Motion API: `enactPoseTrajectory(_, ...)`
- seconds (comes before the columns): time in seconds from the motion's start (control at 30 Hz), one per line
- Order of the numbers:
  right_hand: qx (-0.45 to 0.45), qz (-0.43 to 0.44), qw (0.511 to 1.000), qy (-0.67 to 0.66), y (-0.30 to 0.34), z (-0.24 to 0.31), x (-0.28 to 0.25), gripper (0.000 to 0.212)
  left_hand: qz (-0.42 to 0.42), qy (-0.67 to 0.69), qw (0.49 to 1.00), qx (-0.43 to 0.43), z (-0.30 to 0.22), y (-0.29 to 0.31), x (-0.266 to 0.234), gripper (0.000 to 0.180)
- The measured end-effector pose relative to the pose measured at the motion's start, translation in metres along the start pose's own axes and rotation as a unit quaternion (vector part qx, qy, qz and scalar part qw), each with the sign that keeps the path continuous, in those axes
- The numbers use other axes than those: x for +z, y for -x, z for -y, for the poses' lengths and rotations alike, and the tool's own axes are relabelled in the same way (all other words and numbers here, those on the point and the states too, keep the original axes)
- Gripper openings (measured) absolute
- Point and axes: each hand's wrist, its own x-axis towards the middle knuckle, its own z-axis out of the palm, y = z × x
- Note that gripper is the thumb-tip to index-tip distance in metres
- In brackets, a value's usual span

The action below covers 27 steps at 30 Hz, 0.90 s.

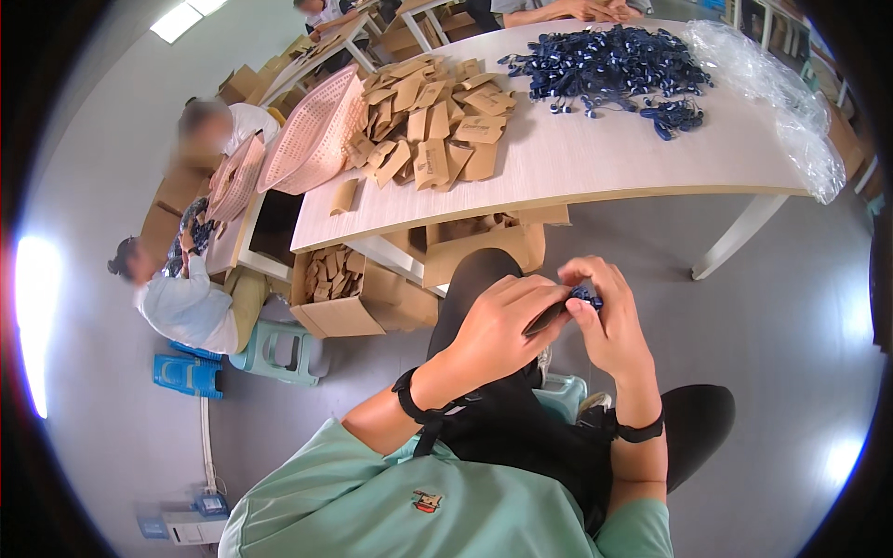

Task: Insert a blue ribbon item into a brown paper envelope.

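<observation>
Above my lap, my left hand [510, 321] is closed around a small brown cardboard pillow box [545, 319], its dark end turned toward the other hand. My right hand [609, 321] pinches a coiled bundle of dark blue earphones [586, 296] right beside that end. Whether the bundle touches the box I cannot tell. On the table ahead lies a big heap of similar dark blue earphones [609, 65], with a small clump [672, 118] at its near side. Left of it spreads a pile of brown pillow boxes [433, 121]; a single box [344, 197] lies near the table's edge.
The pale table [595, 167] curves ahead of my knees. Clear plastic wrap [772, 93] hangs over its right end. A pink basket [314, 135] stands at left. Beneath are open cartons [339, 314] holding small brown pieces. A person [191, 302] works at left by a green stool [279, 352].
</observation>
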Motion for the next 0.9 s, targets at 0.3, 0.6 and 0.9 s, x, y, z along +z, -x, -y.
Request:
enactPoseTrajectory(0.3,0.055,-0.003,0.956,-0.289,-0.002,0.003,0.01,0.032,0.016,0.142,0.988,-0.06,0.005,-0.003,0.0,0.026)
enactPoseTrajectory(0.6,-0.014,-0.098,0.95,-0.296,0.002,0.018,-0.028,0.039,-0.081,0.241,0.961,-0.105,0.019,0.004,0.011,0.023)
enactPoseTrajectory(0.9,0.084,-0.119,0.901,-0.408,0.011,0.039,-0.032,0.045,0.1,0.286,0.945,-0.121,0.006,0.011,0.055,0.031)
